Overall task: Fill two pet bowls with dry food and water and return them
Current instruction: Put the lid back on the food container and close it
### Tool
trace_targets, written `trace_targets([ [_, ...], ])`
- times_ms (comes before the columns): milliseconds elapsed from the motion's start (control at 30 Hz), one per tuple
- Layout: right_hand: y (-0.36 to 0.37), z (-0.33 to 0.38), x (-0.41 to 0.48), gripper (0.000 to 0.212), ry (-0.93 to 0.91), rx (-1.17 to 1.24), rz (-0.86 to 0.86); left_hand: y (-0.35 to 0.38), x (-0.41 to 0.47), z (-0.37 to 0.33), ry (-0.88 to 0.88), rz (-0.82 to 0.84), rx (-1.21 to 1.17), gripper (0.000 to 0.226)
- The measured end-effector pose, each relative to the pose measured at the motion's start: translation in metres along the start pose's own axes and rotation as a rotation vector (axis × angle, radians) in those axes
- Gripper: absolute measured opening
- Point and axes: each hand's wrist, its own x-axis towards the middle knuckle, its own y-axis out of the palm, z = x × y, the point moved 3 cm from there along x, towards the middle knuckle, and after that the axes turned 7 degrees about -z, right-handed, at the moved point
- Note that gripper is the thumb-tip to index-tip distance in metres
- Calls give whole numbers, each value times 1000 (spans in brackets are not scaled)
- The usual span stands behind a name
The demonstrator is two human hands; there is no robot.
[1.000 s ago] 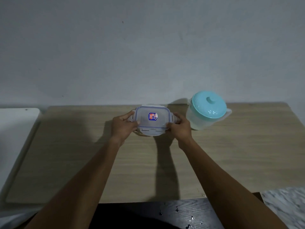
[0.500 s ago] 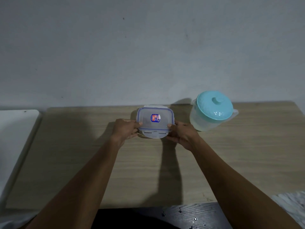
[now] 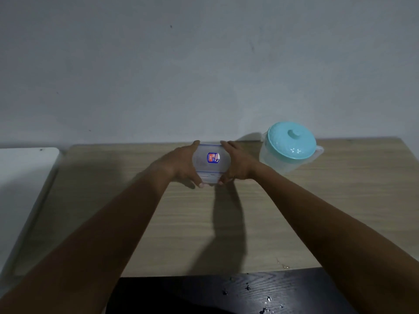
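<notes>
A clear plastic food container [image 3: 210,163] with a blue-rimmed clip lid and a red-and-blue sticker sits near the back of the wooden table [image 3: 226,223]. My left hand [image 3: 181,164] clasps its left side and my right hand [image 3: 238,165] clasps its right side, thumbs at the front lid flap. What is inside the container is not visible. To the right stands a translucent water jug [image 3: 288,148] with a turquoise lid, apart from my hands. No pet bowls are in view.
A grey wall rises right behind the table. A white surface [image 3: 22,177] adjoins the table on the left. A dark surface [image 3: 226,295] with water droplets lies in front of the table's near edge.
Both hands have shifted from the container's corners to wrap around its sides, fingers reaching the far edge. The container stays in place on the table.
</notes>
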Motion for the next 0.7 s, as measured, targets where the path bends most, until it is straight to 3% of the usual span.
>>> trace_targets([
  [100,2,1,5,125,-38,-93,-71,4,4,3,36,-144,217,133],
  [200,3,0,8,117,-72,-113,-116,10,6,4,63,-225,220,121],
  [400,16,-9,3,136,-31,22,-98,27,-4,10,37,-267,-48,133],
  [467,27,-14,-12,146,40,160,-209,37,-15,13,-14,-370,-212,128],
  [500,33,-16,-20,145,66,229,-298,42,-19,17,-29,-432,-289,115],
  [533,40,-19,-26,137,79,299,-387,46,-23,21,-38,-483,-362,95],
  [600,51,-23,-37,100,124,414,-500,52,-32,25,-68,-518,-463,63],
  [700,57,-22,-49,61,221,514,-583,53,-40,24,-99,-530,-521,44],
])
